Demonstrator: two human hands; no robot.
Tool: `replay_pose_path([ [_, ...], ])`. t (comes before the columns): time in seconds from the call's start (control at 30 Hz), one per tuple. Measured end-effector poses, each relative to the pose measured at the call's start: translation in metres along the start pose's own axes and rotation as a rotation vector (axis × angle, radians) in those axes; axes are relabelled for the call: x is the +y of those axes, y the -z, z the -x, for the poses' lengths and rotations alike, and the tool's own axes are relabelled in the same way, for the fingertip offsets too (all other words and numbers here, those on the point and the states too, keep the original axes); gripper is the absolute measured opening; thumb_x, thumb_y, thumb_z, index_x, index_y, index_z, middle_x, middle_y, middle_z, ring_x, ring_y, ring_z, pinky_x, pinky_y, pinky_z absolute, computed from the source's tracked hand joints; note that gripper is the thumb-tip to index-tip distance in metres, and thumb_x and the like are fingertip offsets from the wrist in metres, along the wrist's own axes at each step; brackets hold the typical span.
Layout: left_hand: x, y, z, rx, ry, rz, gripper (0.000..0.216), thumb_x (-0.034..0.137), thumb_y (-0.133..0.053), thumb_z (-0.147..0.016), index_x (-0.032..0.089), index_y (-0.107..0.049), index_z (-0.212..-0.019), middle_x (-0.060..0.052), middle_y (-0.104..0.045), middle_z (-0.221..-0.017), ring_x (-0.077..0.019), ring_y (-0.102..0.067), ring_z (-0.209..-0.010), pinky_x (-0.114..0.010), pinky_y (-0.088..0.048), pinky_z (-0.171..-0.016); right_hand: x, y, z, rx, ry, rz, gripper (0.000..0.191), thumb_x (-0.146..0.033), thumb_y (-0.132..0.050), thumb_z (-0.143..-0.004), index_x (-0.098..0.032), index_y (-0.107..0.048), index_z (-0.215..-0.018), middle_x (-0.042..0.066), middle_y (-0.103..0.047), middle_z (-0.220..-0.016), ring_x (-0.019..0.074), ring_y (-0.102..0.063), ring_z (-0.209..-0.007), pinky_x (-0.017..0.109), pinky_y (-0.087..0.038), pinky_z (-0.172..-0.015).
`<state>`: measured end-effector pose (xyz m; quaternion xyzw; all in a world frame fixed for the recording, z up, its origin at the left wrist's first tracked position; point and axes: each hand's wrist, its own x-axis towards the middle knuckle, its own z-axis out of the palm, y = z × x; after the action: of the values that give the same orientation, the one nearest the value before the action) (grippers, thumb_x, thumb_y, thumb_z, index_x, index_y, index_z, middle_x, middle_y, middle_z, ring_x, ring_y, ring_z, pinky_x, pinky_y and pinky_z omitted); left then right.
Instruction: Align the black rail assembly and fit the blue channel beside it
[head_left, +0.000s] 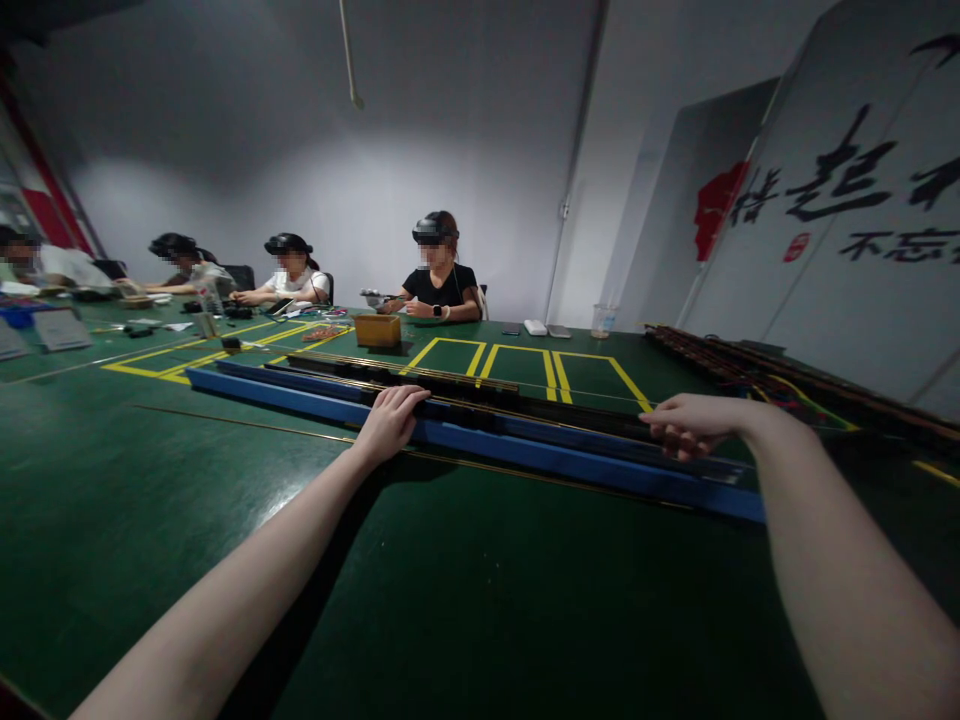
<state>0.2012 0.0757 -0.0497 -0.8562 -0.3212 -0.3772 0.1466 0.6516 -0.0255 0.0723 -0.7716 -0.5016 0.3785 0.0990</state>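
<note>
My left hand (390, 415) lay over the near side of the blue rail (570, 464), fingers together and slightly bent; whether that grip had closed on anything beneath, I cannot tell. My right hand (688, 426) hung near the rail's right end, its fingers curled and bunched as if in a pinch, but I couldn't make out what, if anything, it held. The rail stretched crosswise before me on the table (480, 610), dark strips (577, 416) lying along its far side. I judged that an uneven press with my left fingers could skew the rail, and a sideways tug from my right could drag the strips out of line. A slender golden rod (247, 424) lay just on my side, crossed by my left arm; a dropped wrist might have rolled or bent it.
</note>
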Motion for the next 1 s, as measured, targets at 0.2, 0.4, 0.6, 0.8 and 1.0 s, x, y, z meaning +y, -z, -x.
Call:
replay_pose_path([
  [0.2, 0.001, 0.001, -0.001, -0.013, 0.035, 0.001, 0.045, 0.012, -0.038, -0.086, 0.018, -0.050, -0.129, -0.010, -0.055, -0.128, -0.0241, -0.049, -0.121, -0.042, -0.037, -0.102, -0.009, -0.004, -0.005, 0.022, 0.156, 0.092, 0.049, -0.067, -0.062, -0.074, -0.018, -0.055, -0.076, 0.006, -0.061, -0.065, 0.0156, -0.062, -0.058, 0.025, -0.047, -0.049],
  [0.4, 0.000, 0.001, -0.001, -0.001, 0.014, 0.001, 0.045, 0.012, -0.038, -0.086, 0.018, -0.050, -0.129, -0.010, -0.055, -0.128, -0.0236, -0.049, -0.120, -0.041, -0.038, -0.102, -0.030, -0.020, 0.008, -0.008, 0.302, 0.159, 0.056, -0.068, -0.064, -0.069, -0.017, -0.057, -0.090, 0.011, -0.067, -0.088, 0.0182, -0.066, -0.071, 0.027, -0.052, -0.060],
  [0.6, 0.002, 0.001, -0.002, -0.021, 0.033, 0.003, 0.048, 0.011, -0.039, -0.085, 0.019, -0.050, -0.131, -0.010, -0.055, -0.128, -0.0246, -0.049, -0.120, -0.043, -0.038, -0.103, -0.056, -0.044, 0.016, -0.050, 0.502, 0.261, 0.052, -0.062, -0.056, -0.078, -0.015, -0.062, -0.101, 0.013, -0.066, -0.104, 0.0218, -0.067, -0.086, 0.030, -0.052, -0.073],
  [0.8, 0.004, 0.002, -0.003, -0.024, 0.041, 0.003, 0.049, 0.011, -0.039, -0.084, 0.019, -0.051, -0.131, -0.010, -0.055, -0.128, -0.0247, -0.049, -0.120, -0.043, -0.038, -0.103, -0.075, -0.065, 0.019, -0.020, 0.610, 0.341, 0.046, -0.050, -0.048, -0.087, -0.016, -0.063, -0.114, 0.013, -0.064, -0.117, 0.0222, -0.066, -0.091, 0.030, -0.051, -0.076],
  [1.0, 0.001, 0.000, -0.001, -0.011, 0.019, 0.000, 0.044, 0.013, -0.038, -0.086, 0.017, -0.050, -0.128, -0.010, -0.055, -0.128, -0.0241, -0.049, -0.120, -0.041, -0.038, -0.101, -0.063, -0.048, 0.021, -0.046, 0.525, 0.245, 0.048, -0.054, -0.054, -0.082, -0.017, -0.062, -0.112, 0.012, -0.065, -0.116, 0.0226, -0.066, -0.095, 0.027, -0.051, -0.072],
])
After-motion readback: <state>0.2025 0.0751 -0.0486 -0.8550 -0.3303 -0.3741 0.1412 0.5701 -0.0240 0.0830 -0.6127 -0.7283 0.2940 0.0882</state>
